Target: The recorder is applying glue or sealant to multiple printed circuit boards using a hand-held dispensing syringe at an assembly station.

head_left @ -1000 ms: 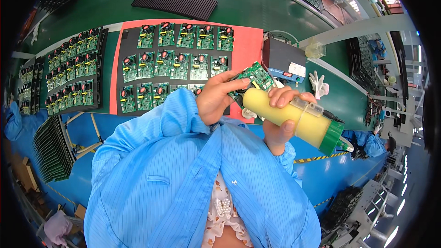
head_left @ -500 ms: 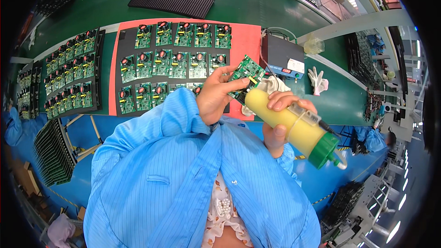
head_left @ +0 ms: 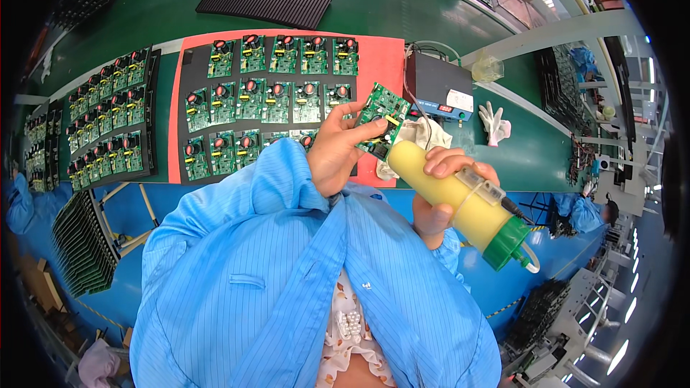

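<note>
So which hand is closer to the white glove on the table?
Right. The right hand, gripping the yellow tube, sits just below the white glove; the left hand is farther off, holding the circuit board.

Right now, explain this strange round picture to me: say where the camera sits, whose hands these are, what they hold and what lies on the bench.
The camera is worn on a person's head and looks down, so its wide lens bends the edges. The blue sleeves are the wearer's own arms. The left hand pinches a small green circuit board. The right hand grips a yellow cylinder-shaped tool with a green end cap, its tip against that board. On the green bench, a black tray on a red mat holds rows of similar boards. A dark box unit and white gloves lie nearby.
</note>
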{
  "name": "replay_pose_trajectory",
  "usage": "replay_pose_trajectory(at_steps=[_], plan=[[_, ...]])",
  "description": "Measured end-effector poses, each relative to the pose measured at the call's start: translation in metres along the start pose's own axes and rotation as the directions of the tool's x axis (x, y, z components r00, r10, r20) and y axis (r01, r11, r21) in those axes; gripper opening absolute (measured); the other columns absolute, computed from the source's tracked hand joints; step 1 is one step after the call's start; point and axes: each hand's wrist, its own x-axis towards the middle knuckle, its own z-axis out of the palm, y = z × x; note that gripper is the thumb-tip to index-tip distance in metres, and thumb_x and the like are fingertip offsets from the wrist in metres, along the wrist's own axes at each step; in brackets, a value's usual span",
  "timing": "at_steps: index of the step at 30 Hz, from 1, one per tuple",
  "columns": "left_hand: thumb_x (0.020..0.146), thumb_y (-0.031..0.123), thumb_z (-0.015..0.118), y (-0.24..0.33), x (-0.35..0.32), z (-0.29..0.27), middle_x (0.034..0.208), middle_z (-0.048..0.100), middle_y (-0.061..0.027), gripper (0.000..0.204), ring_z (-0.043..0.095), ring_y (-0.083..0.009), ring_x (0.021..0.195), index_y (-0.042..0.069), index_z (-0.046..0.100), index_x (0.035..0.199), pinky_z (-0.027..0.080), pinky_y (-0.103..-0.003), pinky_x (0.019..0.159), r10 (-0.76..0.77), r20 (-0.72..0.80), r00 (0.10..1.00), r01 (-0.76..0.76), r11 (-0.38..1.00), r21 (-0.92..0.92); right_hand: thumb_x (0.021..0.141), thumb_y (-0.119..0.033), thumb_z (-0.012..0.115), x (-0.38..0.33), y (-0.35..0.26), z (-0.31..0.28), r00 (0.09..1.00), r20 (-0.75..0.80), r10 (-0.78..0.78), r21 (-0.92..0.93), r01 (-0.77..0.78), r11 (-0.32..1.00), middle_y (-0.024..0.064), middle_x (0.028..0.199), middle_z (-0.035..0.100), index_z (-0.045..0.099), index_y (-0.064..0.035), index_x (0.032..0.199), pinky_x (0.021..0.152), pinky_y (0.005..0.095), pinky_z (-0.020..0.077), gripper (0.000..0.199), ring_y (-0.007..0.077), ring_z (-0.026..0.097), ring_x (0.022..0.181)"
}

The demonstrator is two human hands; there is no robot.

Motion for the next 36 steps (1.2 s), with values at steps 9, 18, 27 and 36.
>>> replay_pose_trajectory(at_steps=[9,18,27,36], plan=[[0.083,0.005,0.064,-0.001,0.0,0.001,0.107,0.055,-0.0146,0.05,0.056,-0.0204,0.097,0.003,0.037,0.125,0.044,-0.034,0.085,0.009,-0.01,1.0,-0.009,1.0,-0.009,0.077,-0.037,0.069,0.0,0.002,-0.004,0.999,-0.031,0.012,0.01,-0.011,1.0,0.0056,0.082,0.055,0.037,-0.0149,0.121,0.072,0.0343,0.0419,0.058,0.0179,0.053,0.076],[0.082,0.004,0.063,0.001,0.001,0.004,0.104,0.056,-0.0144,0.052,0.057,-0.0203,0.096,0.003,0.036,0.127,0.043,-0.032,0.086,-0.002,-0.025,1.0,0.002,1.0,-0.005,0.075,-0.029,0.073,0.002,0.002,-0.006,1.0,-0.001,-0.031,0.069,0.031,0.997,0.0087,0.085,0.058,0.037,-0.011,0.12,0.072,0.0363,0.0448,0.06,0.0203,0.054,0.077],[0.078,-0.007,0.06,0.002,0.003,-0.01,0.106,0.057,-0.015,0.06,0.058,-0.0195,0.094,0.005,0.035,0.131,0.045,-0.029,0.086,-0.028,0.102,0.994,0.006,0.978,0.21,0.08,-0.047,0.064,0.016,-0.008,-0.018,0.992,-0.126,-0.027,0.048,0.033,0.998,0.0029,0.083,0.053,0.038,-0.0173,0.121,0.074,0.0329,0.0398,0.057,0.0152,0.05,0.077],[0.075,-0.008,0.063,0.002,-0.003,-0.004,0.103,0.058,-0.0159,0.061,0.059,-0.0208,0.092,0.005,0.037,0.129,0.046,-0.029,0.083,-0.071,0.125,0.99,0.042,0.975,0.22,0.079,-0.047,0.065,0.011,0.007,-0.022,0.993,-0.1,0.068,0.054,-0.063,0.997,0.0032,0.085,0.053,0.037,-0.0167,0.121,0.074,0.0334,0.039,0.058,0.0154,0.05,0.078]])
